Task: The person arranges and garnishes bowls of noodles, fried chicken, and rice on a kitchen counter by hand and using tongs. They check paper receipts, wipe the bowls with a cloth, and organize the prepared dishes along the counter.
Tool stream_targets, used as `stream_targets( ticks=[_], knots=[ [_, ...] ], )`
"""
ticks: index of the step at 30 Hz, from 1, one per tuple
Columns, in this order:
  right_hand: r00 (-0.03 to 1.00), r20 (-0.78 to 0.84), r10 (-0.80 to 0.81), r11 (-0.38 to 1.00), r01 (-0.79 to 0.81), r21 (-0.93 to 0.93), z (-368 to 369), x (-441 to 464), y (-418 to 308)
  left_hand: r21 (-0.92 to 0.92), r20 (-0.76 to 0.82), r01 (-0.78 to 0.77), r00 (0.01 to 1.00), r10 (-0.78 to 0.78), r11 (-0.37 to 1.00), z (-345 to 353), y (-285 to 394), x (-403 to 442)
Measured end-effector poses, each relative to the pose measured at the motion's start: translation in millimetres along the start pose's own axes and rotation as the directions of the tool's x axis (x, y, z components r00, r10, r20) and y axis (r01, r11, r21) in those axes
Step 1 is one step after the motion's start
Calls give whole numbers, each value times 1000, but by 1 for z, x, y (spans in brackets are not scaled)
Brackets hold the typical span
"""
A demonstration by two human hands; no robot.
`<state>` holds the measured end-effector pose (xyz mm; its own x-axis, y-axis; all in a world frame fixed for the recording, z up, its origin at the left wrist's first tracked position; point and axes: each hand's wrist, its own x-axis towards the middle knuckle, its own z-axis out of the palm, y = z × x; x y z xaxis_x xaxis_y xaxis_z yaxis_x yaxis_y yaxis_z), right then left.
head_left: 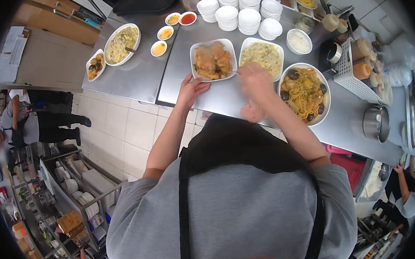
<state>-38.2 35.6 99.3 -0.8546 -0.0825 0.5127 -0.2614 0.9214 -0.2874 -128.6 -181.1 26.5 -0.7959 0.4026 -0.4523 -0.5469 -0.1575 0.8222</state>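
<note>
A white square bowl of golden-brown fried pieces stands at the front of the steel counter. My left hand grips its near left rim, fingers under the edge. In my right hand, blurred by motion, is a thin metal utensil, probably a spoon; its far end reaches into the bowl's near right side, and its head is hidden by the food. Right beside, partly behind my right hand, sits a white square dish of fried rice. A large oval plate of noodles with dark mushrooms lies to the right of my forearm.
Several stacks of small white dishes stand behind. Small sauce dishes, an oval plate of rice and a mushroom dish are at left. To the right are a bowl of white rice and a bottle basket. Other people work farther off.
</note>
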Motion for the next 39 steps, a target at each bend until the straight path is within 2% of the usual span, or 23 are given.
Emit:
stream_targets(
  ticks=[2, 4, 7, 8, 10, 11, 13, 14, 15, 17, 19, 21, 23, 24, 25, 26, 27, 29, 30, 32, 36, 38, 39],
  knots=[
    [1000, -8, 1, 1000, -1, -5, -8, 7, -2, -8, 20, 7, 1000, -7, 1000, -3, -1, 2],
    [992, -109, 66, 997, -61, 42, -12, 18, 0, -11, 64, 15, 998, -14, 1000, -6, -1, 5],
    [982, -177, 59, 997, -50, 54, 1, 28, 4, -45, 79, 14, 997, -10, 999, -6, -1, 5],
    [982, -178, 61, 997, -52, 52, 7, 26, 5, -44, 83, 14, 996, -11, 999, -7, -2, 5],
    [998, -46, 39, 999, -39, 9, 15, 20, 9, -29, 71, 20, 997, -18, 999, -7, -1, 6],
    [998, -52, 41, 999, -41, 0, 7, 23, 9, -27, 81, 18, 997, -16, 999, -5, 1, 8],
    [974, -192, 116, 993, -112, 31, -17, 26, 6, -14, 70, 31, 997, -30, 999, -5, 1, 2],
    [973, -196, 123, 992, -122, 20, -26, 24, 14, -11, 84, 35, 996, -34, 999, -5, 0, 2],
    [947, -193, 257, 966, -249, 64, -37, 19, 28, -27, 74, 28, 997, -26, 999, -6, -2, 4],
    [849, -221, 480, 877, -469, 103, -72, 4, 59, -55, 60, 30, 998, -26, 998, -7, -4, 5],
    [674, -343, 654, 753, -625, 206, -114, -25, 96, -108, 52, 53, 998, -48, 993, -13, -11, 11],
    [531, -551, 643, 663, -746, 55, -160, -74, 144, -69, 74, 54, 996, -49, 996, -11, -12, 9],
    [470, -741, 480, 559, -815, -154, -211, -132, 183, -49, 74, 48, 996, -44, 998, -9, -13, 11],
    [377, -797, 472, 418, -891, -175, -235, -163, 201, -40, 72, 40, 997, -37, 998, -7, -13, 12],
    [360, -841, 403, 295, -921, -253, -257, -191, 213, -32, 72, 29, 997, -27, 999, -6, -13, 12],
    [298, -864, 405, 121, -955, -273, -276, -208, 214, -18, 53, 30, 998, -29, 999, -5, -13, 13],
    [197, -786, 586, -43, -961, -272, -296, -229, 222, -4, 28, 27, 999, -27, 1000, -4, -13, 13],
    [144, -785, 603, -86, -966, -243, -309, -251, 239, 4, 20, 29, 999, -30, 1000, -3, -12, 12],
    [141, -785, 603, -87, -967, -241, -314, -253, 249, 9, 9, 28, 1000, -29, 1000, -1, -11, 14],
    [125, -646, 753, -121, -939, -323, -322, -252, 270, 28, -8, 37, 999, -36, 999, 0, -10, 16],
    [139, -552, 822, -142, -890, -434, -321, -255, 330, 50, -41, 46, 998, -44, 998, 3, -9, 15],
    [124, -391, 912, -148, -789, -596, -319, -247, 346, 36, -60, 46, 997, -44, 998, 0, -10, 15],
    [137, -369, 919, -122, -792, -598, -316, -245, 349, 26, -58, 60, 997, -58, 998, 2, -11, 16]
  ],
)
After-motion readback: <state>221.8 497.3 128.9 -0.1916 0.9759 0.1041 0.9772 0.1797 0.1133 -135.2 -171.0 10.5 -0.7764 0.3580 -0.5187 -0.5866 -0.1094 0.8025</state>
